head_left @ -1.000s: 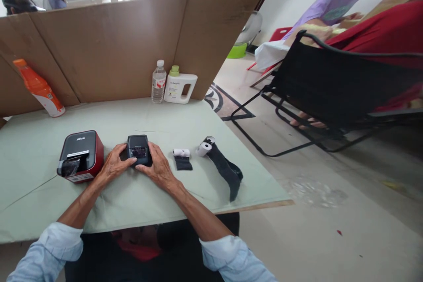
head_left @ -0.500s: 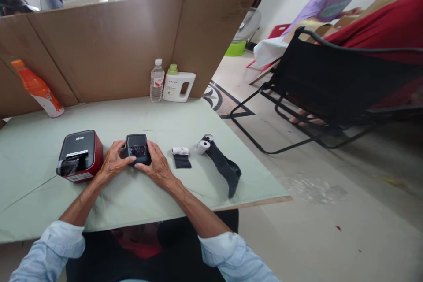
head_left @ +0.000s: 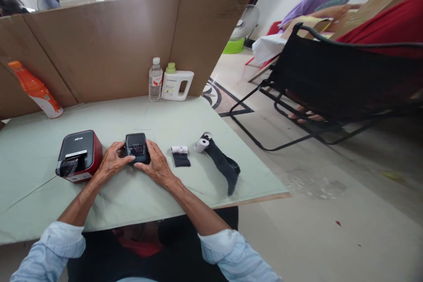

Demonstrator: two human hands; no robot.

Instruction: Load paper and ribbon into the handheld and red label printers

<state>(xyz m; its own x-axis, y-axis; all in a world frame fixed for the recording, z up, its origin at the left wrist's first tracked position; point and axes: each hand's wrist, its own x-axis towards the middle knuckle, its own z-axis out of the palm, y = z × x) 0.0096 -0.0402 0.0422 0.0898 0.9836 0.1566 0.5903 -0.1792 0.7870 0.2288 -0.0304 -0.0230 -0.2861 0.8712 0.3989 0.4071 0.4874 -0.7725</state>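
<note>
Cardboard partition (head_left: 109, 48) set behind pale green table (head_left: 185, 119). Red-black printer (head_left: 79, 155) placed just left of hands. Small black printer (head_left: 136, 148) rested on table, gripped between left hand (head_left: 110, 163) and right hand (head_left: 157, 165). Paper roll (head_left: 179, 149) laid near right.

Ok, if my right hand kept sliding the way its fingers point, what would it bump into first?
The right hand points left and slightly away, already touching the small black box-shaped printer. Past that, it would likely meet the left hand, then the red-and-black label printer. Depth is uncertain.
</note>
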